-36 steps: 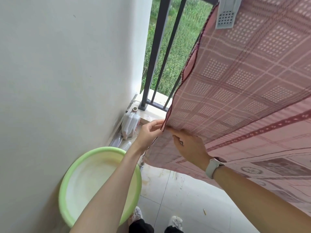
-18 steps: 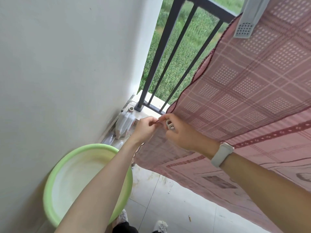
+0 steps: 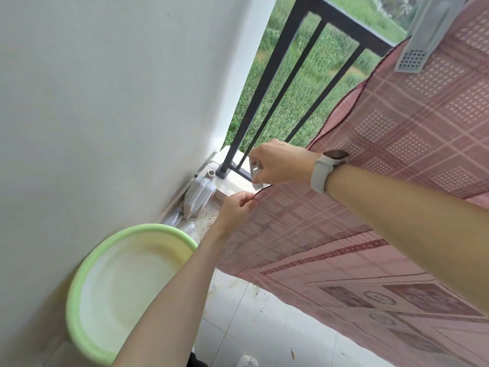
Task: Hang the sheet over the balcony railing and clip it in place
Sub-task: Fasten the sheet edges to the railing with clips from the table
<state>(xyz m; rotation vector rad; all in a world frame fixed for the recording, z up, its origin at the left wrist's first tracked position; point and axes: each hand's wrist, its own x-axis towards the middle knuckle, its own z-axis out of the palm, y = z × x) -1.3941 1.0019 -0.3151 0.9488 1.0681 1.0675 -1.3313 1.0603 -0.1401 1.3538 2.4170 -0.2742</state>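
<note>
A pink patterned sheet (image 3: 383,160) hangs over the black balcony railing (image 3: 349,30), and a large grey clip (image 3: 420,41) pins it at the top right. My left hand (image 3: 235,207) pinches the sheet's lower left corner edge. Just above that corner, my right hand (image 3: 277,162), with a white watch on the wrist, grips a small pale clip (image 3: 256,174). The two hands are close together, near the railing's foot.
A light green basin (image 3: 84,276) sits on the floor by the white wall (image 3: 105,102) at lower left. A clear plastic jug (image 3: 199,194) lies in the corner by the railing post. Pale floor tiles (image 3: 251,321) spread below the sheet; green fields lie beyond the bars.
My right hand has come off the sheet's corner and lifted above it, now holding a small clip. My left hand keeps pinching the corner. The view has tilted up toward the railing.
</note>
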